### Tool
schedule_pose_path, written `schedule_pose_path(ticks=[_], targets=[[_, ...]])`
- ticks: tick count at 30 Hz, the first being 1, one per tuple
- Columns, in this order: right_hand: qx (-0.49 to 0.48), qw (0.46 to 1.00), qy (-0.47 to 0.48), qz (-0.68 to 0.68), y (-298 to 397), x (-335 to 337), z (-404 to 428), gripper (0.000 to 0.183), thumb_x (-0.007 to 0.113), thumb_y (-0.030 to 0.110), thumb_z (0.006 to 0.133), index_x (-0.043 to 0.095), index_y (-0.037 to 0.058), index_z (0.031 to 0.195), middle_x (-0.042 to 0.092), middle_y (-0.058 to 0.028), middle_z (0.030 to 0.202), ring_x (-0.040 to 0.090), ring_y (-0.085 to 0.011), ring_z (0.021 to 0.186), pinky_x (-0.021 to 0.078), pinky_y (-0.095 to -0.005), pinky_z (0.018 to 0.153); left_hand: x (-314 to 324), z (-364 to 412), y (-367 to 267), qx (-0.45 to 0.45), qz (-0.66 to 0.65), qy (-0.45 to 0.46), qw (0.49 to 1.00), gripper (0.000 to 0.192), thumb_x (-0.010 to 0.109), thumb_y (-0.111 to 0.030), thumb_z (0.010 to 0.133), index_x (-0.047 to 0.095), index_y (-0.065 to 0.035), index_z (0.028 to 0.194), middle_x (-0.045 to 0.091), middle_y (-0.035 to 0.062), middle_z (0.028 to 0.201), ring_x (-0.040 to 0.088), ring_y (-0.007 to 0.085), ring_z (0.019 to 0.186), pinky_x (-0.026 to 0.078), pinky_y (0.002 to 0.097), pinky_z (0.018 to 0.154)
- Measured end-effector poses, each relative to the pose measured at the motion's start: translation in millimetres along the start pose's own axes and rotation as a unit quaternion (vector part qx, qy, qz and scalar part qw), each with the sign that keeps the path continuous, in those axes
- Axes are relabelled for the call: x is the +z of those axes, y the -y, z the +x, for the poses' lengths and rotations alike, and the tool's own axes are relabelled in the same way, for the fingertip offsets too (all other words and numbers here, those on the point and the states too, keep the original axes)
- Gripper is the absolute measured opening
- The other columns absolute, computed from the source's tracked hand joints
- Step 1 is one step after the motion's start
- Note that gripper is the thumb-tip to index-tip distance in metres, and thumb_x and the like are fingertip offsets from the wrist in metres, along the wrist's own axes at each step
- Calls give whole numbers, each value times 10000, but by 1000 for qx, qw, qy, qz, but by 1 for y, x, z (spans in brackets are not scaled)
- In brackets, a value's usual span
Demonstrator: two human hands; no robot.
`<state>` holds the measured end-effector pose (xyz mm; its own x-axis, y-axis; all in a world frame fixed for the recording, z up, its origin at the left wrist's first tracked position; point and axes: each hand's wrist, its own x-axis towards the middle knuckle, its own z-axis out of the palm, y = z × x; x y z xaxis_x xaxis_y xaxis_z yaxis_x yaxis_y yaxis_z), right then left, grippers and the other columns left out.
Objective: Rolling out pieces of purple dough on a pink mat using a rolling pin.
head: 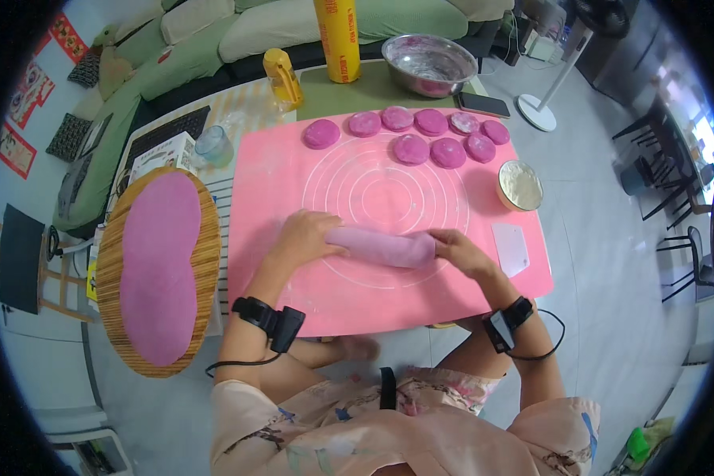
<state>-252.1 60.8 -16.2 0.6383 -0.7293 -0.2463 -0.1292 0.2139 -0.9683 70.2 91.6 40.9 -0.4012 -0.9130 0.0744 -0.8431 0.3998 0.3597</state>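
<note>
A pale purple-pink roll of dough [384,247] lies across the pink silicone kneading mat [262,184]. My left hand [309,238] grips its left end between thumb and fingers. At the opposite end, the fingertips of my right hand [459,251] hold the dough edge. Whether a rolling pin is inside the roll cannot be seen. Beyond my hands, several round purple dough pieces [412,149] dusted with flour sit along the mat's far side. To my left, flat overlapping dough sheets [159,268] rest on an oval woven tray [205,297].
A bowl of flour [520,185] and a white dough scraper [510,250] are at the mat's right. Behind it stand a metal bowl [429,64], a phone [483,105], a yellow roll [339,41] and a yellow jug [283,77]. A glass cup [214,147] is at left.
</note>
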Motion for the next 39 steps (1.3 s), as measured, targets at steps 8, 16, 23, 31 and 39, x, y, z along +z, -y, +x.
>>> schedule_pose_path(ticks=[8,16,23,31,39], targets=[[-204,913,-26,-353,81,-26,83,477,616,292,894,531,74,1309,557,-193,1263,588,-313,1032,469,-400,856,-40,42,17,0,18,-164,986,464,808,-333,642,691,-88,1018,663,80,893,633,288,833,508,386,783],[-242,787,-79,-562,31,5,28,505,698,154,718,608,167,1215,562,-170,1059,544,-345,999,437,-449,898,51,-14,-20,-58,-18,-45,997,504,783,-238,686,651,-124,1159,587,103,1084,516,294,1106,385,434,990],[-284,723,-108,-620,-12,60,3,527,472,129,840,410,-69,1324,446,-216,1362,418,-363,1277,293,-472,1101,108,-26,-101,-12,69,-149,986,520,510,-190,897,414,96,1320,425,226,1380,360,362,1316,235,474,1126],[-258,758,-133,-584,-15,81,9,543,453,220,877,404,-52,1344,435,-215,1373,385,-380,1297,261,-473,1112,111,-24,-100,-94,33,-179,979,596,412,-346,953,389,104,1345,418,271,1376,346,406,1320,204,498,1133],[-209,713,-202,-639,12,47,110,583,450,334,895,414,-15,1361,404,-214,1417,322,-377,1349,190,-485,1137,71,60,-29,-155,143,-204,956,700,420,-437,935,330,79,1399,280,262,1479,169,375,1418,61,496,1163]])
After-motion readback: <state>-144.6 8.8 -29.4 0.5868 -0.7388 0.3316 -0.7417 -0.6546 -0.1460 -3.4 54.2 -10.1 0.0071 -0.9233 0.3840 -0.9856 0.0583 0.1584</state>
